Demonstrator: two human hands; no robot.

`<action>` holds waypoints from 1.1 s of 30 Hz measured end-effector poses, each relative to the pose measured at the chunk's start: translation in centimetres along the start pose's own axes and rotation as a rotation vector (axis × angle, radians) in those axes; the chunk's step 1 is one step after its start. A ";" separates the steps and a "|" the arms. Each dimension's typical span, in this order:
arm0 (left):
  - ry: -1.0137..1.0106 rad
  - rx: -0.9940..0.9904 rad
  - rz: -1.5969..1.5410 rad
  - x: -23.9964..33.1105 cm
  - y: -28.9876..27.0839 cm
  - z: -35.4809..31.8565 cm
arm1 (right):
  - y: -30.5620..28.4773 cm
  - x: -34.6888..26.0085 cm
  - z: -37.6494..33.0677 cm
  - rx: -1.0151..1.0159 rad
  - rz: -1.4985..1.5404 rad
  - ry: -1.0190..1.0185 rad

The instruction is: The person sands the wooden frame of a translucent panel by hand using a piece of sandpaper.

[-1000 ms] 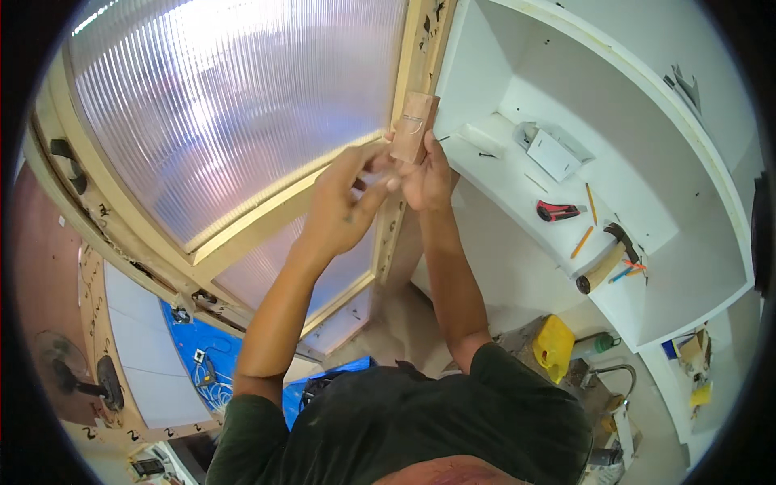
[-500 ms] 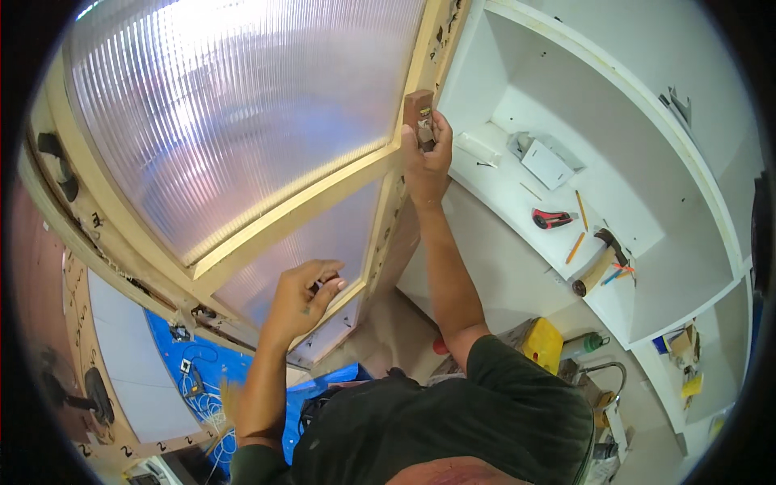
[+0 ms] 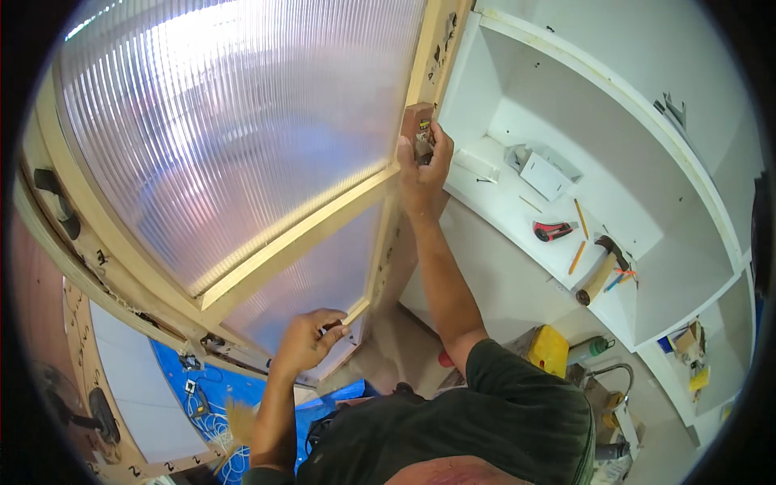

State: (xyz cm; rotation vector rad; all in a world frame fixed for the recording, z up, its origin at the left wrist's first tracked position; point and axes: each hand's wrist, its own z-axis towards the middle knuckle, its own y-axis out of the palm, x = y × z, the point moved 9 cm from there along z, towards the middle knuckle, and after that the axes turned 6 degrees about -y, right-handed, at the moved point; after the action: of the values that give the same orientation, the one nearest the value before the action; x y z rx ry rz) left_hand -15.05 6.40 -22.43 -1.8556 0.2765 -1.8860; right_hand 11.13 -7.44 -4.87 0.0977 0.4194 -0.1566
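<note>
Right hand (image 3: pixel 422 166) up at twelve o'clock, fingers clamped round wood block (image 3: pixel 416 123) against door frame (image 3: pixel 380 242), left hand (image 3: pixel 307 339) at seven o'clock, curled on frame's lower corner, grip contents unclear

Workshop: hammer (image 3: pixel 600 271), unfinished door frame (image 3: pixel 291 238)

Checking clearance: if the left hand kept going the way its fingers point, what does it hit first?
Probably the wooden door frame. The left hand already sits at the frame's lower corner, fingers aimed up-right at the upright stile beside the ribbed translucent panel. Depth is unclear, but nothing else shows between.
</note>
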 end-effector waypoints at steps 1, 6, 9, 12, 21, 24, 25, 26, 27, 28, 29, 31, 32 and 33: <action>-0.010 -0.007 -0.002 0.2 0.0 0.0 | 0.0 -0.1 0.2 0.006 -0.025 -0.039; 0.005 -0.040 0.015 -0.3 0.6 0.1 | 0.3 -0.6 1.2 0.010 0.014 -0.080; -0.035 -0.079 0.012 -0.8 0.9 0.2 | 0.4 -0.4 1.7 0.024 0.009 -0.098; -0.062 -0.102 0.016 -1.7 1.4 0.1 | 0.5 -0.4 1.7 0.036 0.001 -0.117; -0.068 -0.124 0.033 -3.2 2.4 -0.3 | 1.0 -0.9 1.7 0.109 -0.080 -0.256; -0.088 -0.138 0.038 -2.7 2.4 -1.3 | 1.1 -1.5 2.4 0.117 -0.095 -0.254; -0.097 -0.145 0.039 -2.4 2.3 -1.6 | 1.2 -1.4 2.5 0.122 -0.102 -0.266; -0.112 -0.146 0.028 -2.5 2.2 -2.0 | 1.2 -1.3 2.7 0.128 -0.109 -0.278; -0.126 -0.146 0.017 -2.8 2.1 -2.6 | 1.2 -1.6 2.9 0.139 -0.117 -0.307; -0.140 -0.147 0.005 -2.9 1.9 -3.0 | 1.1 -1.8 3.2 0.151 -0.124 -0.336; -0.147 -0.155 0.005 -2.7 1.8 -3.4 | 1.0 -2.0 3.4 0.164 -0.131 -0.365; -0.175 -0.139 -0.018 -3.0 1.5 -4.0 | 1.0 -2.1 4.0 0.167 -0.126 -0.386; -0.189 -0.132 -0.029 -3.3 1.4 -4.3 | 1.1 -2.1 4.2 0.169 -0.124 -0.397; -0.196 -0.139 -0.021 -3.6 1.4 -4.5 | 1.1 -2.0 4.4 0.162 -0.112 -0.384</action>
State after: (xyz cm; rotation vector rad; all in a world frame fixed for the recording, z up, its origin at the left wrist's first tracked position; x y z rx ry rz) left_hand -19.29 6.07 -26.55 -2.1262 0.3298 -1.7202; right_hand 11.21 -6.68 0.00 0.1999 0.0279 -0.3131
